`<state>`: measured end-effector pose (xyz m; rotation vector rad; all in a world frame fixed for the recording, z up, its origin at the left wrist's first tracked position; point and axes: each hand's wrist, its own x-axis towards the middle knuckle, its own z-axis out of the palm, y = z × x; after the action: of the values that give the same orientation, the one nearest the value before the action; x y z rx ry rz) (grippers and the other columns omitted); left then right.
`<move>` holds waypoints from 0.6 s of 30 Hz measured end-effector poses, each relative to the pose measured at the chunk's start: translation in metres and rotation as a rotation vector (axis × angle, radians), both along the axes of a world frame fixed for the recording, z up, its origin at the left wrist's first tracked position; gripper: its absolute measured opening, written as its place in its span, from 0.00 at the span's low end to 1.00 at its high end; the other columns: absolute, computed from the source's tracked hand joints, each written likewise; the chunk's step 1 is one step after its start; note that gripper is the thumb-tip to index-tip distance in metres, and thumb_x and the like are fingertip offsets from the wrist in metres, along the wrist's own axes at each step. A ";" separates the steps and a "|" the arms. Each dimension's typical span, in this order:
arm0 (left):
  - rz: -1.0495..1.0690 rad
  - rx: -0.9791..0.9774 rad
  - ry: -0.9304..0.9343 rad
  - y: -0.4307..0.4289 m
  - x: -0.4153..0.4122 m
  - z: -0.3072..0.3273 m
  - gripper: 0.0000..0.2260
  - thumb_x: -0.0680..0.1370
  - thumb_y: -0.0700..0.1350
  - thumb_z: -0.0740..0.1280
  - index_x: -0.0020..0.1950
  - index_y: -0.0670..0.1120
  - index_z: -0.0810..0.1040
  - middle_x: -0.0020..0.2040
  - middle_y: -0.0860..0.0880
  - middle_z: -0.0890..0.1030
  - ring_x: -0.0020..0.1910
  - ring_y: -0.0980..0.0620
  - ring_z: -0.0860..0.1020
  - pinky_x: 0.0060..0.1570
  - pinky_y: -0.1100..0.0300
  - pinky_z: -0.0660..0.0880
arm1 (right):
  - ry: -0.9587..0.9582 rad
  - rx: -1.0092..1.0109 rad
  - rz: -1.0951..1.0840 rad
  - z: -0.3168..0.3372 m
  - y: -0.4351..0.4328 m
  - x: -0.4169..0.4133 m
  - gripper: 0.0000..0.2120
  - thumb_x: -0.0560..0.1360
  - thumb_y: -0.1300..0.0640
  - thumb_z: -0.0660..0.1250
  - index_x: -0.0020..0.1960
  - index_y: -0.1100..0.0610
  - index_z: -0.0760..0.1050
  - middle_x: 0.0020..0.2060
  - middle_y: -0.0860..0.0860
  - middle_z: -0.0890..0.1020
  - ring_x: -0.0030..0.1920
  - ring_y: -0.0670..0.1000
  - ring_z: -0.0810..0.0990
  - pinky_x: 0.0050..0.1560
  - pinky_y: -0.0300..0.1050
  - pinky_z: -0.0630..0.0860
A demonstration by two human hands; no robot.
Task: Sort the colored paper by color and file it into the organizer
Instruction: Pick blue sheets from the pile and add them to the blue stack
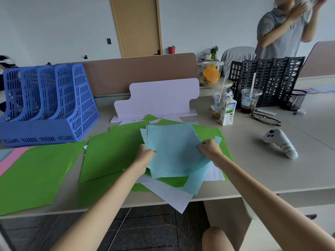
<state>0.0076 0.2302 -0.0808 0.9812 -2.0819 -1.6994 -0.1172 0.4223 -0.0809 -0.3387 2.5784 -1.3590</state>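
While the left hand (145,154) is gripping the left edge of the light blue sheets (174,151), the right hand (210,149) is pinching their right edge, so both hands are grasping one small stack. This stack is lying over the green sheets (112,151) and white sheets (168,194) on the table (262,169), perhaps lifted a little. The blue organizer (45,105) is standing at the far left, well apart from the stack, with pink paper (10,160) lying before it.

Matt paper sheets (174,147); perforated plastic organizer (49,104)
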 end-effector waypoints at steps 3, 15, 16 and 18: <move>-0.047 -0.163 -0.028 0.001 0.007 -0.002 0.11 0.77 0.36 0.60 0.58 0.43 0.67 0.57 0.44 0.75 0.55 0.44 0.74 0.48 0.55 0.71 | 0.056 0.021 -0.102 -0.002 0.016 -0.006 0.05 0.67 0.66 0.64 0.36 0.64 0.78 0.32 0.56 0.75 0.37 0.56 0.74 0.33 0.43 0.69; -0.173 -0.349 0.021 0.007 0.013 -0.017 0.12 0.80 0.36 0.55 0.62 0.44 0.66 0.58 0.51 0.74 0.54 0.49 0.72 0.51 0.58 0.68 | -0.491 -0.668 -0.318 0.024 0.043 -0.021 0.11 0.71 0.68 0.65 0.52 0.62 0.69 0.45 0.56 0.66 0.48 0.55 0.69 0.58 0.53 0.75; -0.174 -0.348 0.016 0.007 0.013 -0.018 0.12 0.80 0.36 0.55 0.63 0.45 0.66 0.59 0.51 0.74 0.55 0.49 0.72 0.52 0.57 0.68 | -0.513 -0.701 -0.306 0.026 0.044 -0.022 0.11 0.72 0.68 0.63 0.53 0.62 0.67 0.43 0.56 0.65 0.50 0.55 0.68 0.59 0.57 0.74; -0.172 -0.346 -0.003 0.007 0.014 -0.019 0.13 0.80 0.37 0.55 0.64 0.45 0.65 0.61 0.51 0.73 0.55 0.49 0.71 0.53 0.57 0.67 | -0.513 -0.713 -0.305 0.028 0.045 -0.024 0.12 0.73 0.68 0.62 0.55 0.62 0.65 0.44 0.57 0.66 0.52 0.57 0.70 0.57 0.58 0.75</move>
<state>0.0211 0.2367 -0.0996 0.7165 -2.4132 -1.3398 -0.1410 0.4669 -0.0530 0.2912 1.7149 -2.1110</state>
